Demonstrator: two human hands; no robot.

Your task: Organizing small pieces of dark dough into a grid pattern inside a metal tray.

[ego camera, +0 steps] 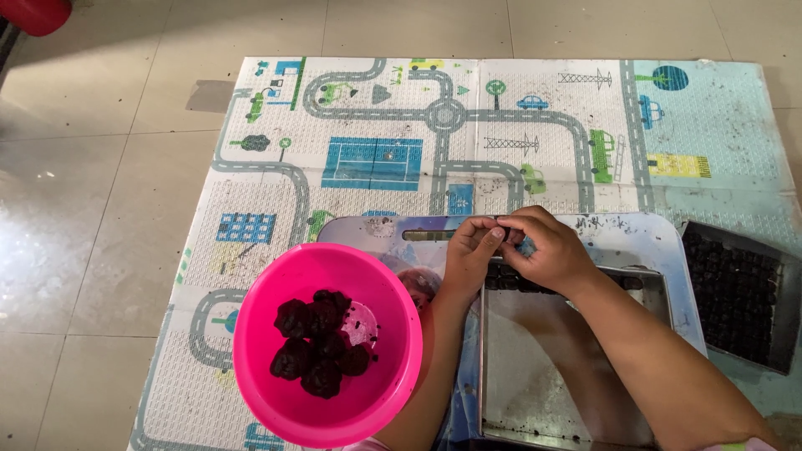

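Observation:
My left hand [469, 253] and my right hand [547, 249] meet above the far end of a shallow metal tray [535, 367]. Their fingertips pinch a small dark lump [503, 232] between them. A row of dark lumps [511, 280] lies along the tray's far edge, partly hidden under my right hand. To the left stands a pink plastic bowl [276, 401] with several larger dark clumps [322, 344] in it. The tray rests on a pale printed board [635, 238].
A second metal tray [739, 292] filled with rows of dark lumps sits at the right. Everything lies on a play mat [434, 125] printed with roads, spread on a tiled floor [92, 209]. A red object [33, 14] shows at the top left corner.

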